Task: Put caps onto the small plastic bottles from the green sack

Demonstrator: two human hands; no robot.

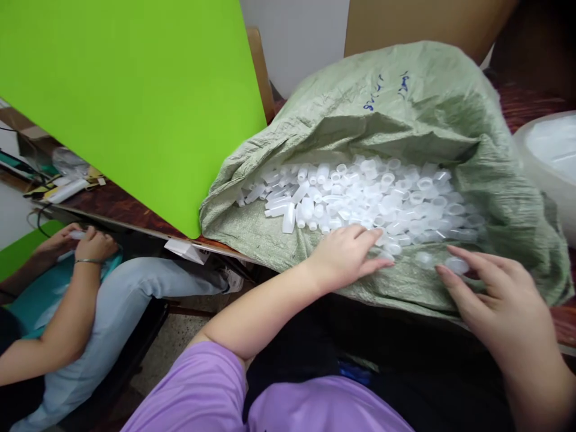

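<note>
A heap of small translucent white plastic bottles [306, 207], open at one end, lies in the mouth of a pale green woven sack [432, 78]. At the near edge of the heap is my left hand [344, 255], its thumb and fingers apart, the fingertips against the closest pieces. My right hand [504, 294] is at the sack's front lip, with thumb and forefinger around one small translucent plastic piece [456, 265]. Just left of those fingertips another small translucent piece [424, 259] rests on the sack fabric. Parts of the right hand's other fingers are hidden.
A bright green board [135, 90] stands on the left, beside the sack. To the right is a round white container [551, 150]. Another person [90, 300] sits at the lower left, holding a small white item. A cardboard box [423, 21] is behind the sack.
</note>
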